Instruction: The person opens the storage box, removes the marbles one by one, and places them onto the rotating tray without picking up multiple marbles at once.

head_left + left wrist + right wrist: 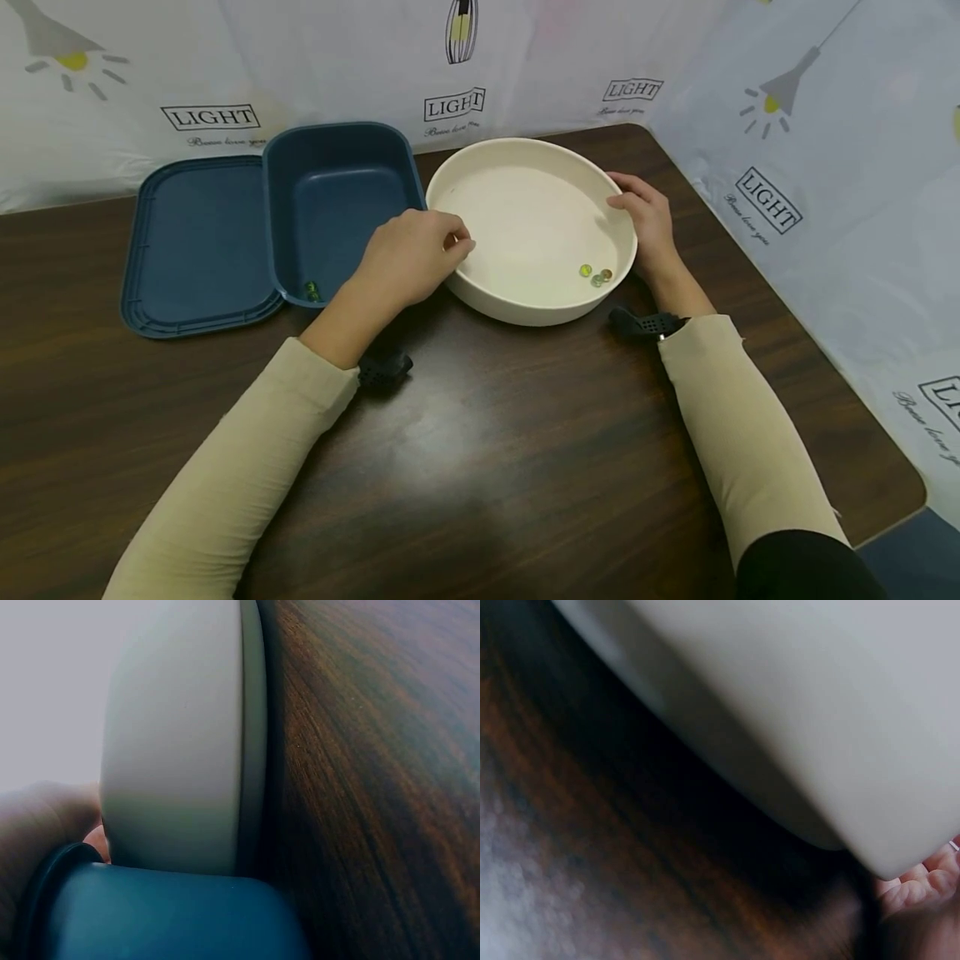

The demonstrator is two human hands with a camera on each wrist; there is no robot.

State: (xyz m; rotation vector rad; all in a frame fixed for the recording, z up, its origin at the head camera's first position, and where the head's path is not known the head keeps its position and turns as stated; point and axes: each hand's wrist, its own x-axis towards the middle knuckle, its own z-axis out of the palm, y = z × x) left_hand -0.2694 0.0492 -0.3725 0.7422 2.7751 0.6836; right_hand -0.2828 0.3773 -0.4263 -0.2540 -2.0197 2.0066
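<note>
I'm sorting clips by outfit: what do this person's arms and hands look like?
The left sleeve and right sleeve are plain, long and cream-beige; black material borders the right one lower down. Black perforated mounts sit at the left wrist and right wrist. Neither the left hand nor right hand is gloved.

I have a dark wooden table [465, 475] on my feed: cream bowl [525, 217] between left fingers [452, 223] and right fingers [636, 187], blue tub [348, 200] and blue lid [206, 242] left of both.
</note>
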